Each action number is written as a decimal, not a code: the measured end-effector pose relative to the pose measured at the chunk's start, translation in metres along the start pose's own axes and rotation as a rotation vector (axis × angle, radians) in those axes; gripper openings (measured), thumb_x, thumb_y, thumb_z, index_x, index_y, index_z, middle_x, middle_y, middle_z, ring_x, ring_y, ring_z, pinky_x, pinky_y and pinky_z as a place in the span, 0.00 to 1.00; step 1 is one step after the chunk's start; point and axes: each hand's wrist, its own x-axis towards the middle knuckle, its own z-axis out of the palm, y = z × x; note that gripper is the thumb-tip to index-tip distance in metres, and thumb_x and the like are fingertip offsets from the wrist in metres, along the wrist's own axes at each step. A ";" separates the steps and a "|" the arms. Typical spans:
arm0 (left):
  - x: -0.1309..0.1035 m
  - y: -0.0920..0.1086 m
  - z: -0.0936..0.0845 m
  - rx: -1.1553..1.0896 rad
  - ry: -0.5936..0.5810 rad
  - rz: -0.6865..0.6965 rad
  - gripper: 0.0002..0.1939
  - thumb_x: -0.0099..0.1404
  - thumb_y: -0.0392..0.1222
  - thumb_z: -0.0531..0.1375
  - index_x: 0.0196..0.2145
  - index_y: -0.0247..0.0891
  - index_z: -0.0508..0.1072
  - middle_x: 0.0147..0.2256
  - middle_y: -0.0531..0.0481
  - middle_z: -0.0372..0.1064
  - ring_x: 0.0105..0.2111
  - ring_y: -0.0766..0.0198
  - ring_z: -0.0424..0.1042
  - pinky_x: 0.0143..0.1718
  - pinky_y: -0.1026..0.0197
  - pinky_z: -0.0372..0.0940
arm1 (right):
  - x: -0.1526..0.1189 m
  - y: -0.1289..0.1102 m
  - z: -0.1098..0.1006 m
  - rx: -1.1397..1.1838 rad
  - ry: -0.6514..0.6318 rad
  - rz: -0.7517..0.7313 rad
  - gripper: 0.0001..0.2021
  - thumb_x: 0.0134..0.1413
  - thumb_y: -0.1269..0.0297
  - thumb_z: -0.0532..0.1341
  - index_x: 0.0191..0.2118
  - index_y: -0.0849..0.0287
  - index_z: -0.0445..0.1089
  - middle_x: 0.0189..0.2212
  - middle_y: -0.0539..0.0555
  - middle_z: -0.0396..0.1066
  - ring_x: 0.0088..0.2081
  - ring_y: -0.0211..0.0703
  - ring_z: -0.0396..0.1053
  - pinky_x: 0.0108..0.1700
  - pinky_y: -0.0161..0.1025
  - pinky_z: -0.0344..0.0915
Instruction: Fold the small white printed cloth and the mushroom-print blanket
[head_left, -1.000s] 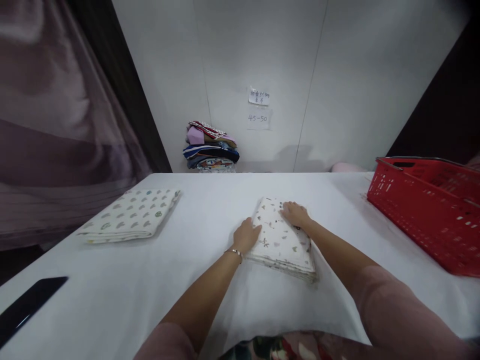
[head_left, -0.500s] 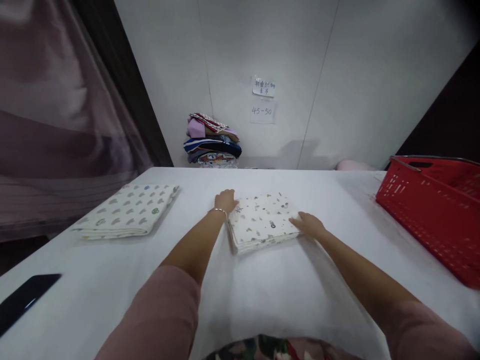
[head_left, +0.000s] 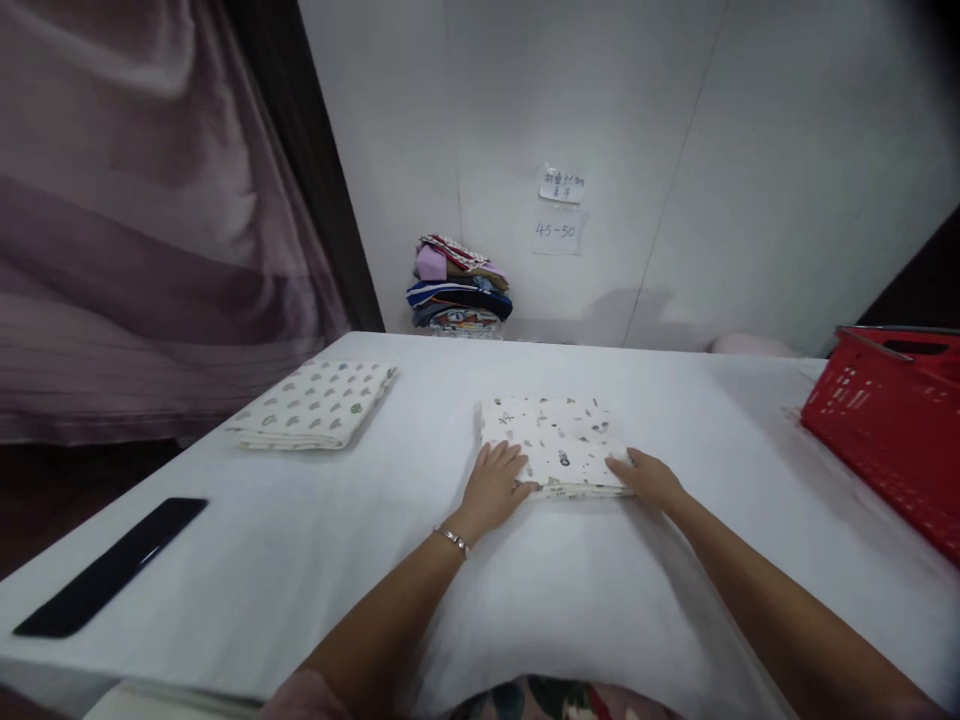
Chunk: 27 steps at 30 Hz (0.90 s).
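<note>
Spread wide, the left hand (head_left: pixel 491 490) lies on the near left corner of the cloth (head_left: pixel 551 432). Fingers of the right hand (head_left: pixel 651 480) touch its near right corner; I cannot tell if they pinch. It sits folded, well in from the left and far edges of the tabletop (head_left: pixel 300 560). This looks like making the folds neat; the next move calls for keeping the layers together. A low note (head_left: pixel 559 232) on the wall (head_left: pixel 495 120) says "45-50"; the top note (head_left: pixel 562 186) is too small to read.

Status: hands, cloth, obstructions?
Left hand on folded cloth, near-left corner. Right hand at near-right corner. Cloth lying on table. Red basket apart, to the right.
</note>
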 end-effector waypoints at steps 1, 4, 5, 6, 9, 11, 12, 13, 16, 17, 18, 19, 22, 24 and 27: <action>-0.004 -0.001 -0.001 -0.020 0.026 -0.003 0.17 0.65 0.50 0.52 0.49 0.45 0.68 0.57 0.50 0.60 0.61 0.56 0.49 0.62 0.48 0.37 | -0.004 0.001 0.001 0.012 -0.009 0.005 0.33 0.54 0.42 0.47 0.54 0.65 0.64 0.51 0.65 0.66 0.50 0.55 0.66 0.47 0.45 0.62; -0.009 -0.004 -0.003 -0.135 0.134 -0.095 0.15 0.65 0.48 0.51 0.46 0.44 0.70 0.55 0.50 0.62 0.59 0.59 0.53 0.61 0.51 0.44 | -0.017 0.004 -0.002 0.057 0.009 0.001 0.34 0.55 0.43 0.47 0.58 0.66 0.60 0.52 0.65 0.64 0.51 0.56 0.64 0.48 0.47 0.62; -0.011 -0.006 -0.004 -0.186 0.190 -0.157 0.15 0.65 0.47 0.51 0.45 0.43 0.71 0.54 0.49 0.62 0.58 0.59 0.55 0.60 0.52 0.47 | -0.021 0.002 -0.005 0.063 0.055 -0.026 0.34 0.55 0.44 0.47 0.59 0.66 0.58 0.53 0.66 0.63 0.52 0.56 0.63 0.49 0.47 0.61; -0.012 -0.009 -0.005 -0.236 0.252 -0.224 0.15 0.65 0.47 0.51 0.45 0.42 0.71 0.54 0.48 0.63 0.57 0.59 0.57 0.59 0.53 0.51 | -0.025 -0.001 -0.008 0.067 0.112 -0.073 0.33 0.55 0.46 0.47 0.60 0.66 0.56 0.54 0.65 0.62 0.54 0.56 0.61 0.51 0.48 0.60; -0.020 -0.019 -0.008 -0.385 0.405 -0.403 0.14 0.63 0.44 0.53 0.43 0.40 0.71 0.49 0.47 0.67 0.49 0.60 0.65 0.50 0.57 0.61 | -0.041 -0.021 -0.012 0.108 0.251 -0.300 0.29 0.56 0.51 0.49 0.59 0.63 0.56 0.57 0.62 0.58 0.58 0.53 0.55 0.56 0.48 0.57; -0.029 -0.024 -0.008 -0.493 0.425 -0.495 0.13 0.61 0.44 0.53 0.42 0.39 0.71 0.43 0.48 0.70 0.39 0.63 0.69 0.41 0.60 0.65 | -0.051 -0.041 -0.009 0.165 0.248 -0.469 0.25 0.57 0.52 0.50 0.57 0.59 0.60 0.57 0.59 0.59 0.58 0.51 0.55 0.56 0.47 0.57; -0.034 -0.025 -0.008 -0.546 0.414 -0.529 0.13 0.61 0.44 0.54 0.41 0.39 0.71 0.40 0.49 0.71 0.35 0.64 0.70 0.38 0.61 0.65 | -0.056 -0.052 -0.005 0.199 0.230 -0.547 0.23 0.57 0.53 0.51 0.56 0.57 0.62 0.56 0.58 0.61 0.57 0.50 0.56 0.56 0.48 0.57; -0.039 -0.025 -0.007 -0.589 0.399 -0.553 0.13 0.60 0.44 0.54 0.41 0.38 0.71 0.37 0.50 0.71 0.33 0.65 0.69 0.36 0.62 0.65 | -0.060 -0.063 -0.001 0.233 0.211 -0.617 0.22 0.57 0.53 0.51 0.54 0.55 0.64 0.55 0.57 0.62 0.56 0.49 0.57 0.56 0.48 0.58; -0.052 -0.021 -0.003 -0.629 0.356 -0.557 0.12 0.59 0.44 0.56 0.39 0.39 0.71 0.34 0.52 0.71 0.31 0.66 0.69 0.35 0.63 0.64 | -0.066 -0.093 0.015 0.335 0.197 -0.773 0.17 0.58 0.57 0.52 0.50 0.53 0.68 0.51 0.56 0.66 0.53 0.48 0.61 0.54 0.48 0.60; -0.055 -0.018 -0.002 -0.615 0.339 -0.545 0.11 0.58 0.44 0.57 0.39 0.39 0.70 0.34 0.52 0.71 0.31 0.66 0.68 0.35 0.63 0.63 | -0.066 -0.102 0.019 0.360 0.199 -0.803 0.16 0.57 0.58 0.52 0.49 0.54 0.69 0.50 0.56 0.67 0.52 0.48 0.62 0.53 0.48 0.61; -0.057 -0.016 -0.001 -0.590 0.319 -0.536 0.11 0.58 0.45 0.57 0.38 0.40 0.70 0.34 0.52 0.71 0.30 0.67 0.68 0.35 0.63 0.63 | -0.066 -0.111 0.023 0.378 0.202 -0.824 0.16 0.57 0.59 0.53 0.48 0.54 0.69 0.48 0.57 0.68 0.51 0.48 0.63 0.52 0.48 0.61; -0.058 -0.013 0.000 -0.553 0.298 -0.531 0.11 0.57 0.46 0.58 0.38 0.40 0.70 0.34 0.53 0.70 0.30 0.67 0.68 0.35 0.63 0.63 | -0.065 -0.120 0.025 0.389 0.200 -0.835 0.15 0.57 0.60 0.53 0.47 0.55 0.70 0.47 0.57 0.69 0.50 0.48 0.63 0.52 0.48 0.61; -0.057 -0.008 0.000 -0.413 0.244 -0.542 0.12 0.56 0.49 0.59 0.35 0.40 0.69 0.34 0.53 0.69 0.30 0.66 0.67 0.33 0.63 0.61 | -0.062 -0.143 0.030 0.380 0.171 -0.843 0.13 0.56 0.63 0.54 0.45 0.54 0.71 0.44 0.56 0.71 0.48 0.47 0.65 0.50 0.47 0.61; -0.054 -0.008 -0.002 -0.365 0.225 -0.557 0.12 0.56 0.50 0.59 0.33 0.40 0.69 0.33 0.53 0.69 0.30 0.66 0.67 0.33 0.63 0.61 | -0.060 -0.154 0.032 0.348 0.143 -0.843 0.11 0.56 0.65 0.55 0.42 0.55 0.72 0.41 0.55 0.71 0.45 0.47 0.65 0.48 0.46 0.62; -0.051 -0.012 -0.004 -0.397 0.212 -0.560 0.10 0.56 0.49 0.59 0.31 0.40 0.69 0.31 0.53 0.69 0.30 0.66 0.67 0.32 0.64 0.60 | -0.057 -0.164 0.036 0.300 0.115 -0.842 0.10 0.56 0.66 0.55 0.40 0.56 0.73 0.38 0.55 0.71 0.42 0.46 0.65 0.45 0.43 0.62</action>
